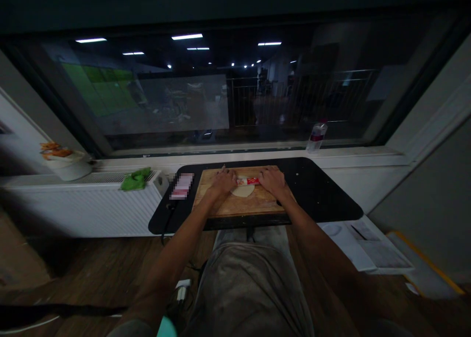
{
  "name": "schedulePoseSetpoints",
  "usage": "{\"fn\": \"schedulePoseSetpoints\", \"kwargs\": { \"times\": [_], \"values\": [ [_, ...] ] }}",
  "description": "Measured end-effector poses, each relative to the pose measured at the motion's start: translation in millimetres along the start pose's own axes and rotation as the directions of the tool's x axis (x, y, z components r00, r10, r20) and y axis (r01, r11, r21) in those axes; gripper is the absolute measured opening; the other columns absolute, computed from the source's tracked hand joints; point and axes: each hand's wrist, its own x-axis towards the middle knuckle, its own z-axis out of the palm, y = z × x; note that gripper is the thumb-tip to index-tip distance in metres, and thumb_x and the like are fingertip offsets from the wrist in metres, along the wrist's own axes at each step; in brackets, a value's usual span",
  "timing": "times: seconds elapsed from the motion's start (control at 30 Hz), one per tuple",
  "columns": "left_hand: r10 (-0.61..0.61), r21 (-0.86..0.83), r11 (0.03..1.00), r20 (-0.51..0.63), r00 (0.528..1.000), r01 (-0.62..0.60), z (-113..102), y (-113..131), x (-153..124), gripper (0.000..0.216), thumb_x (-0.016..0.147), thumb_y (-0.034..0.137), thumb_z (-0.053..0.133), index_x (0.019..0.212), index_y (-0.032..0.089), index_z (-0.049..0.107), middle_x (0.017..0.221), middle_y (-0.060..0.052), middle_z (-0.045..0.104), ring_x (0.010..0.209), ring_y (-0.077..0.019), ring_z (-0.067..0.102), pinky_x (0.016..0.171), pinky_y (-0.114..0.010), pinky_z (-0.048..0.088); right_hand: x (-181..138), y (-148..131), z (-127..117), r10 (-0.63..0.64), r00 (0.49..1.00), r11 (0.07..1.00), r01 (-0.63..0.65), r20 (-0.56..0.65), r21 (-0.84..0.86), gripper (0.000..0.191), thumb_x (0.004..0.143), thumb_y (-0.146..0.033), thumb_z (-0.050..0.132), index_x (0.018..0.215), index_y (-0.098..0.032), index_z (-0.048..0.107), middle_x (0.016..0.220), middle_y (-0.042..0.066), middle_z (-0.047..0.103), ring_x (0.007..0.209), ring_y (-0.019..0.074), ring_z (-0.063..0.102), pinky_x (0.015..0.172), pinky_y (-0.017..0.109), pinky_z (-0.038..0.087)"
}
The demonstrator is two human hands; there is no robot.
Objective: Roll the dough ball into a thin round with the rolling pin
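A rolling pin with a red and white printed wrapping lies across a flat, pale round of dough. Its left end is under my left hand, whose fingers curl over it. My right hand grips the opposite end in the same way. Both ends of the pin are mostly hidden by my hands. The dough rests on a wooden board, and its upper part is covered by the pin.
The board stands on a black table below a window. A phone with a blurred screen lies left of the board. A green cloth and a white pot sit on the radiator side. A plastic bottle stands on the sill.
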Motion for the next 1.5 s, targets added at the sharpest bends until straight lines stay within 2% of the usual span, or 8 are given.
{"fn": "schedulePoseSetpoints", "kwargs": {
  "times": [0.1,0.23,0.4,0.63,0.83,1.2,1.33,1.5],
  "values": [
    [-0.056,-0.018,0.998,-0.008,0.998,0.056,3.7,2.5,-3.6,0.045,0.117,0.026,0.047,0.155,0.018,0.07,0.167,-0.02,0.068,0.169,-0.0397,0.049,0.136,-0.063,0.045,-7.4,2.2,-1.0,-0.053,0.998,0.998,0.054,0.025,-0.023,0.049,0.121,-0.024,0.041,0.135,-0.012,0.086,0.147,0.02,0.081,0.139,0.0334,0.074,0.117,0.038,0.052],
    [-0.033,-0.028,0.999,-0.05,0.998,0.032,4.3,6.1,-15.6,0.047,0.12,0.027,0.04,0.155,0.016,0.07,0.169,-0.02,0.066,0.173,-0.0405,0.044,0.137,-0.061,0.044,-20.4,2.4,-2.2,-0.046,0.999,0.998,0.047,0.012,-0.031,0.05,0.122,-0.025,0.038,0.135,-0.009,0.084,0.144,0.022,0.082,0.133,0.0333,0.077,0.112,0.037,0.052],
    [-0.034,-0.052,0.998,-0.086,0.996,0.029,2.5,11.8,-28.9,0.048,0.121,0.027,0.039,0.158,0.018,0.067,0.164,-0.018,0.07,0.164,-0.0375,0.056,0.134,-0.058,0.047,-33.6,1.5,-0.1,-0.024,0.998,1.0,0.024,-0.064,0.001,0.051,0.124,-0.028,0.036,0.136,-0.009,0.082,0.137,0.021,0.085,0.128,0.033,0.079,0.112,0.038,0.051],
    [-0.016,-0.028,1.0,-0.114,0.993,0.013,-2.6,22.3,-48.9,0.045,0.123,0.029,0.037,0.14,0.014,0.075,0.154,-0.02,0.075,0.156,-0.0362,0.062,0.13,-0.051,0.049,-54.7,3.7,4.6,-0.057,0.989,0.998,0.061,-0.138,0.025,0.051,0.124,-0.028,0.034,0.135,-0.01,0.081,0.14,0.021,0.083,0.133,0.0316,0.073,0.122,0.039,0.043],
    [-0.001,-0.02,1.0,-0.147,0.989,-0.002,-3.5,26.8,-61.7,0.048,0.124,0.03,0.032,0.136,0.013,0.075,0.15,-0.022,0.077,0.155,-0.0354,0.064,0.131,-0.053,0.049,-70.7,5.0,7.4,-0.059,0.982,0.996,0.069,-0.178,0.048,0.056,0.125,-0.031,0.03,0.13,-0.01,0.082,0.136,0.021,0.083,0.132,0.0323,0.073,0.123,0.041,0.042],
    [-0.045,-0.098,0.995,-0.304,0.952,0.016,13.4,32.6,-82.1,0.052,0.123,0.035,0.038,0.156,0.011,0.07,0.167,-0.021,0.07,0.17,-0.0362,0.054,0.144,-0.058,0.038,-94.0,10.8,25.6,-0.055,0.96,0.994,0.08,-0.276,0.079,0.06,0.124,-0.034,0.028,0.156,-0.007,0.072,0.156,0.025,0.076,0.149,0.0337,0.068,0.132,0.047,0.041],
    [-0.046,-0.108,0.994,-0.294,0.955,0.014,12.1,33.0,-85.7,0.053,0.123,0.037,0.04,0.159,0.01,0.068,0.17,-0.021,0.068,0.17,-0.0353,0.054,0.145,-0.056,0.037,-99.0,13.0,31.9,-0.06,0.949,0.992,0.09,-0.309,0.084,0.064,0.124,-0.035,0.026,0.16,-0.003,0.068,0.161,0.027,0.073,0.154,0.035,0.065,0.136,0.05,0.038],
    [-0.07,-0.134,0.99,-0.214,0.974,0.042,5.4,33.3,-79.7,0.055,0.124,0.037,0.035,0.163,0.013,0.065,0.174,-0.021,0.064,0.174,-0.0359,0.047,0.146,-0.06,0.033,-88.2,17.2,30.2,-0.066,0.971,0.991,0.09,-0.229,0.097,0.067,0.124,-0.036,0.022,0.165,-0.006,0.066,0.167,0.024,0.07,0.163,0.0354,0.057,0.141,0.055,0.032]
  ]
}}
